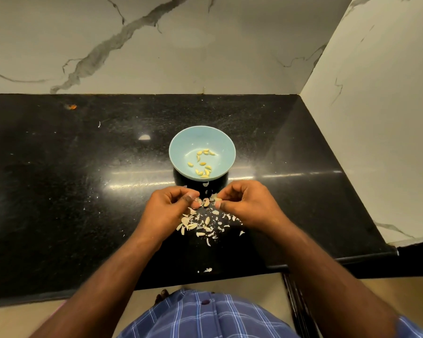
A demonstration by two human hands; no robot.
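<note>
Black speckled granite counter [83,179] fills my view; at centre, left hand [171,206] and right hand [247,203] pinch a pale seed pod [206,202], mid-peel over scattered pale husks [193,224]; next, I reckon, strip it clean for the light-blue round bowl [181,147] above.

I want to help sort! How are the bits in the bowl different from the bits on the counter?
The kernels are yellow; the husks are pale, whitish. The kernels lie in the blue bowl; the husks lie scattered on the black counter. Both are small.
</note>
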